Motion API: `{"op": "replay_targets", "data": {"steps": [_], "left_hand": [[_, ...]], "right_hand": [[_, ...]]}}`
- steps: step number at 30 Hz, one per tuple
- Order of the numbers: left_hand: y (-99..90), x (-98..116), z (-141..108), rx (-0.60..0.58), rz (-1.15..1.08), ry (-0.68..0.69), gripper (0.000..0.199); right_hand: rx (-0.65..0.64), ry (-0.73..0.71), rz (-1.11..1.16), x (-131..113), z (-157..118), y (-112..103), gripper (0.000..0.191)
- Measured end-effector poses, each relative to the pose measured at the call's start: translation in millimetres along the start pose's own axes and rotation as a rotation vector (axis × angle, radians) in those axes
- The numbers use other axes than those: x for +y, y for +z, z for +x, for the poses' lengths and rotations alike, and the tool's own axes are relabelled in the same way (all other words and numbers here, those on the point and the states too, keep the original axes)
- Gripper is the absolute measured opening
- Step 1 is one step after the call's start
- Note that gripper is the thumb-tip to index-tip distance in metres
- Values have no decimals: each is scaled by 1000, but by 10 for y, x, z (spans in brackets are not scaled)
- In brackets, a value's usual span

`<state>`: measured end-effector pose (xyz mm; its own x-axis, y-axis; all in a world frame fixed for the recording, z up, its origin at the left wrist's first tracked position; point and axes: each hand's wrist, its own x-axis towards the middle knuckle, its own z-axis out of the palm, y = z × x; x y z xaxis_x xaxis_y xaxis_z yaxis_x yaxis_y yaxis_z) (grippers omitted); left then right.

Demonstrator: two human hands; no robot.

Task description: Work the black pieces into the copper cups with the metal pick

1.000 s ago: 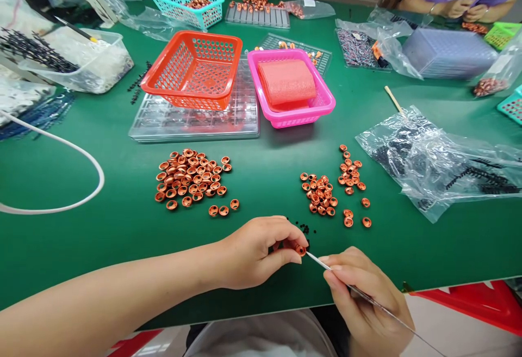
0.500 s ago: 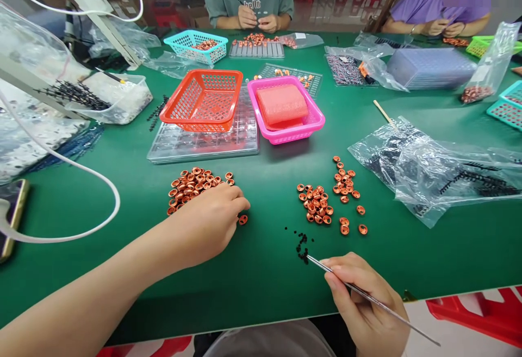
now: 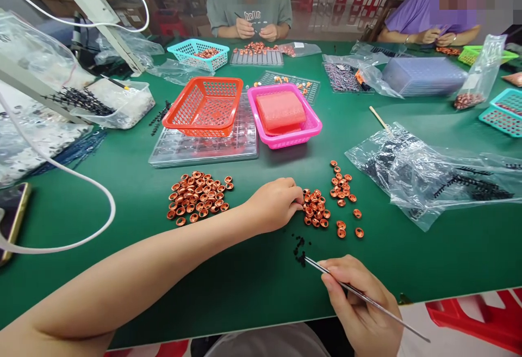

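Note:
My left hand reaches across to the left edge of the middle pile of small copper-coloured cups. Its thumb and fingers are pinched together, and what is between the fingertips is hidden. In my right hand is a pair of metal tweezers, held like a pen. The tweezer tips touch a small scatter of tiny black pieces on the table. A larger pile of copper cups lies left of my left hand. Looser copper cups lie to the right of the middle pile.
An orange basket rests on clear plastic trays, beside a pink basket holding red foam-like sheets. Plastic bags with black parts lie right. A white cable loops at left above a phone. Two people sit opposite.
My left hand has moved right, from the large left pile to the middle pile of copper cups. My right hand keeps the tweezers among the black pieces. The view has shifted slightly.

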<state>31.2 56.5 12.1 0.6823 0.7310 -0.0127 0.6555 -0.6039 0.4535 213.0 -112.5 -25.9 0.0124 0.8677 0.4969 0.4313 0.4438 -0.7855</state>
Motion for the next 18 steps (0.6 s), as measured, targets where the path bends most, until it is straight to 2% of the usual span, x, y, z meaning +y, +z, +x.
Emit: {"op": "replay_targets", "data": {"steps": [5, 9, 11, 15, 18], "left_hand": [[-16, -17, -98, 44, -16, 5, 7], [-60, 86, -431, 99, -104, 44, 6], [-54, 173, -648, 144, -196, 81, 6], [56, 282, -947, 163, -319, 106, 8], [181, 254, -978, 197, -354, 114, 22]], "right_hand": [[1, 23, 13, -22, -3, -14, 37], [12, 54, 45, 0, -27, -18, 37], [71, 85, 68, 11, -34, -3, 34], [201, 189, 94, -1, -31, 20, 25], [165, 271, 18, -23, -10, -10, 17]]}}
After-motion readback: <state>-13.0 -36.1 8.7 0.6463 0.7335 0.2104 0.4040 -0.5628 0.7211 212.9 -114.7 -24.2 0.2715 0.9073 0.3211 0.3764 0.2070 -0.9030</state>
